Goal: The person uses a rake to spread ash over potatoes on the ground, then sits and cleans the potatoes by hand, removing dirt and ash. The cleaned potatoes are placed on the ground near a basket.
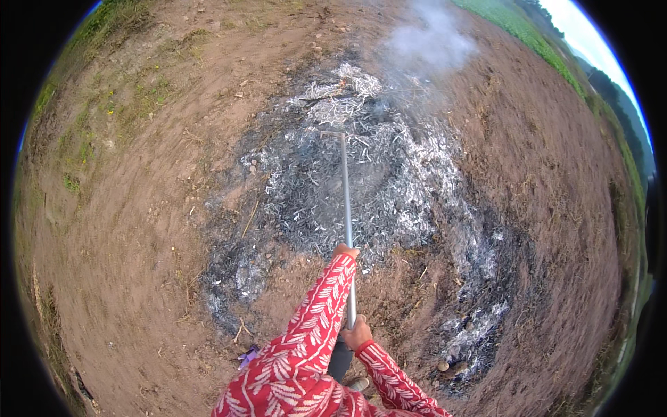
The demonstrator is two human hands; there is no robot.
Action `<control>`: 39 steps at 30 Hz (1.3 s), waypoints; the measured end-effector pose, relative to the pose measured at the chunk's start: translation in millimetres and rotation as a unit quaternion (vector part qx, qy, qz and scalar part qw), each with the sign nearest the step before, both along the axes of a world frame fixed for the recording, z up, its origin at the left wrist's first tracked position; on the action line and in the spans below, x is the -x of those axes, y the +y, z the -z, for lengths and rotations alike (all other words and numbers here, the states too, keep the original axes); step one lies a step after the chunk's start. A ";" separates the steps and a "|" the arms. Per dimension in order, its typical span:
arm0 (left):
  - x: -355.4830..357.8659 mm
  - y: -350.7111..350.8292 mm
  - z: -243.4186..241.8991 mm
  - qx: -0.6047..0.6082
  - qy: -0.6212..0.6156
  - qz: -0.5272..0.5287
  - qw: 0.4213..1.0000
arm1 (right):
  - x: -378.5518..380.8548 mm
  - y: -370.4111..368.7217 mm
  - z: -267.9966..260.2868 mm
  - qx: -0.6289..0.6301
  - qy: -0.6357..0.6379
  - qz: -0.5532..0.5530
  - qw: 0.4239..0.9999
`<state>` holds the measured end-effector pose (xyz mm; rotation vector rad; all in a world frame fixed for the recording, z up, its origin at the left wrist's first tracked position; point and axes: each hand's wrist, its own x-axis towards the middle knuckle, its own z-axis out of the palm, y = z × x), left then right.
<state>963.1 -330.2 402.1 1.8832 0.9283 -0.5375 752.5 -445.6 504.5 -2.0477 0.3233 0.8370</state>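
Observation:
Both my hands are closed around the long metal handle (346,198) of a hoe or rake. My left hand (345,251) grips it farther forward, at about its middle. Near the handle's rear end, my right hand (357,333) holds it. The tool's narrow head (332,134) lies at the far end, over a broad patch of grey and white ash (323,193); its exact form is unclear. Beyond the head, a small orange glow (342,83) shows among whitish burnt stalks (359,83). Red patterned sleeves cover both my arms.
Smoke (432,44) rises at the upper right of the ash. More ash (479,333) stretches down the right side, with a stone-like lump (443,366) beside it. A purple object (248,357) lies left of my body. Brown soil (135,250) surrounds the ash; green plants (521,26) grow beyond.

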 end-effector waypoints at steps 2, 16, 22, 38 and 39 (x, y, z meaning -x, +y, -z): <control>18.3 -0.8 -18.9 0.044 -0.002 -0.023 0.999 | 29.7 -7.6 -19.0 0.022 -0.047 -0.014 0.999; 261.2 -70.4 -30.6 0.177 -0.024 -0.115 0.977 | 255.2 -129.5 -75.3 0.067 -0.069 -0.100 0.990; 274.0 -65.5 -57.9 0.270 -0.080 -0.155 0.947 | 267.5 -128.7 -76.4 0.075 -0.127 -0.086 0.985; 229.0 -21.5 -72.7 0.316 -0.107 -0.099 0.938 | 107.6 -48.5 -58.1 0.057 -0.162 -0.120 0.978; 223.0 -18.2 -71.4 0.320 -0.104 -0.095 0.937 | 90.2 -42.3 -57.0 0.074 -0.151 -0.129 0.977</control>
